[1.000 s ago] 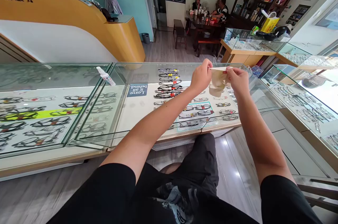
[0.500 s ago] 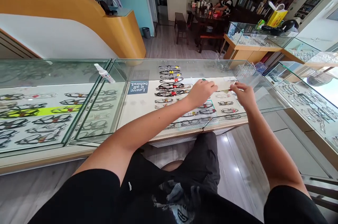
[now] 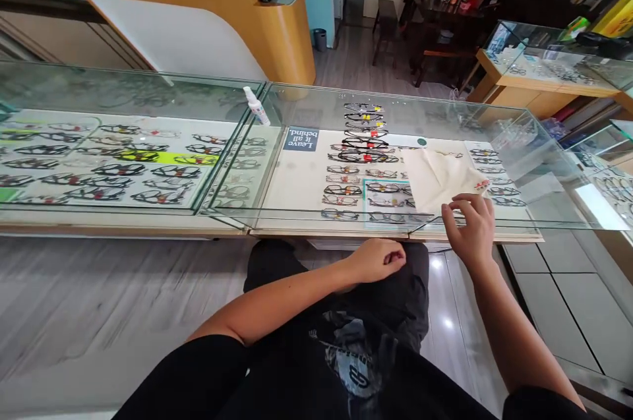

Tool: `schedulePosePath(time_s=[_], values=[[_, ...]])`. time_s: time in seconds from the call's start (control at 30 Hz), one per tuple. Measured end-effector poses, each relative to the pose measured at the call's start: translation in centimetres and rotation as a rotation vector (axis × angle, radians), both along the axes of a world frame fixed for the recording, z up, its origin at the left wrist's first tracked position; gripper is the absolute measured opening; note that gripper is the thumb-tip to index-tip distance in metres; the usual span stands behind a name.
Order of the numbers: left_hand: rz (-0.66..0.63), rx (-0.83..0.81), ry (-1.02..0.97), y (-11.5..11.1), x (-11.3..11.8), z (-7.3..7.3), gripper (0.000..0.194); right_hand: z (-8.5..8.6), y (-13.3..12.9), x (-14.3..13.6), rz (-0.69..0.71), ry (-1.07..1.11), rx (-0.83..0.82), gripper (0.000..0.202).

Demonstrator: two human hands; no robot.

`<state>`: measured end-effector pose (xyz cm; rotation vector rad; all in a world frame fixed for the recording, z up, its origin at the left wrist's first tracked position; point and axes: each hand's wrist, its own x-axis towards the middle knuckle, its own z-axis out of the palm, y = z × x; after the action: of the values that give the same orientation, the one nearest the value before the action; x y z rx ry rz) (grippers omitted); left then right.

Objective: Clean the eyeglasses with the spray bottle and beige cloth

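Note:
A cream cloth [image 3: 435,176] with a small red mark at its right corner lies spread, with soft creases, on the glass top of the display case. At its near edge is my right hand [image 3: 472,229], fingers bent, thumb and index finger slightly apart, with nothing seen held. My left hand [image 3: 378,260] hovers over my lap, in front of the counter, its fingers loosely curled in and nothing visible inside. A white spray bottle [image 3: 257,107] lies on the glass to the left. Beneath the glass, rows of eyeglasses [image 3: 364,157] are visible.
The glass case's front edge [image 3: 326,233] runs just beyond my knees. More glass cases stand at the right [image 3: 548,70]. Behind the counter are a curved orange desk [image 3: 291,37], a small dark bin [image 3: 320,39], a bench [image 3: 386,21] and people seated at a table.
The cloth, earlier up between both hands, now lies spread on the glass. My left hand has drawn back to my lap; my right hand has moved nearer my body. The view has shifted.

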<state>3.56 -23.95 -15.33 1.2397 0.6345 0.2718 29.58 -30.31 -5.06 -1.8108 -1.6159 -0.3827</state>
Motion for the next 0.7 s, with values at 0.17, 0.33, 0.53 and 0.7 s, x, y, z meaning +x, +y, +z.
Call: schedulePosePath(time_s=[0.17, 0.33, 0.53, 0.7], values=[[0.542, -0.483, 0.118, 1.1, -9.8, -8.9, 0.032, -1.9, 2.4, -4.3, 0.148, 0.002, -0.05, 0.012], [0.995, -0.75, 0.018, 4.7, -17.2, -12.3, 0.021, -4.0, 3.7, -7.1, 0.209, 0.024, -0.066, 0.015], [1.217, -0.886, -0.103, 6.4, -18.6, -14.3, 0.04, -5.3, 2.2, -8.2, 0.207, 0.057, -0.069, 0.018], [1.249, -0.891, -0.106, 6.2, -18.2, -14.9, 0.046, -5.4, 0.1, -7.2, 0.144, 0.073, -0.05, 0.018]])
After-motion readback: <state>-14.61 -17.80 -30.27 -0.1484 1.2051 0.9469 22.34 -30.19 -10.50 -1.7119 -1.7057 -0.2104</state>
